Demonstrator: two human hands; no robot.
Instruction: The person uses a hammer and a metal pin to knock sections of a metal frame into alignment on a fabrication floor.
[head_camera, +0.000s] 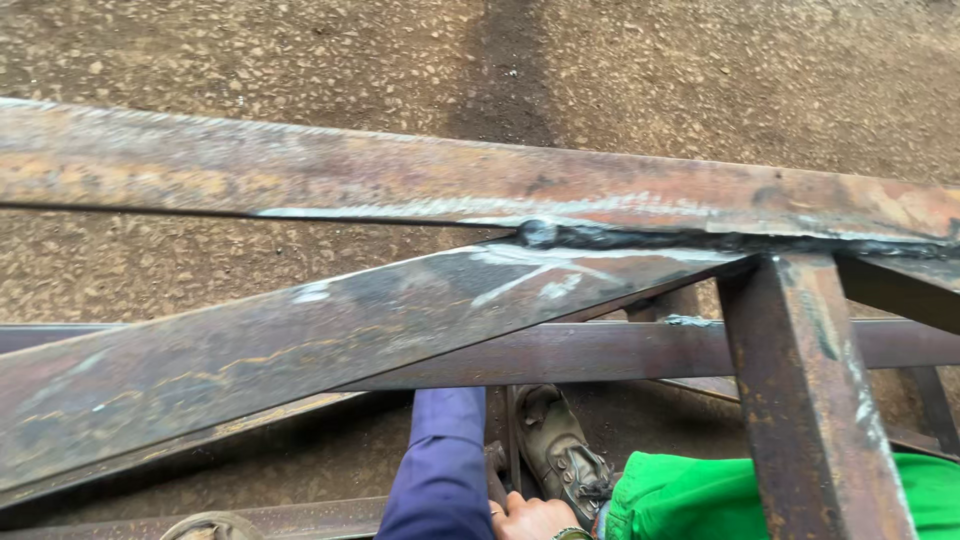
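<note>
A rusty steel frame (480, 190) of welded bars fills most of the head view, standing over bare gravel ground (300, 50). Its long top bar runs from the left edge to the right edge, and a diagonal bar (300, 340) climbs from the lower left up to a dark, rough weld seam (640, 238) near the middle of that top bar. A square upright post (800, 400) drops from the joint toward the bottom right corner, and a lower horizontal bar (600, 350) crosses behind the diagonal.

At the bottom edge, below the frame, one hand (530, 518) shows only in part: knuckles and a few fingers, coming out of a dark blue sleeve (445, 460). Which of the person's hands it is cannot be told, and the other hand is out of view. The fingers curl around a thin dark metal piece (497, 470) that stands upright just beside the sleeve, so the grip looks closed on it, though most of the hand is cut off by the picture's edge. Right of the hand lies a worn olive shoe (560, 450) with laces, and against it bright green cloth (690, 500) reaches to the bottom right corner behind the post.
</note>
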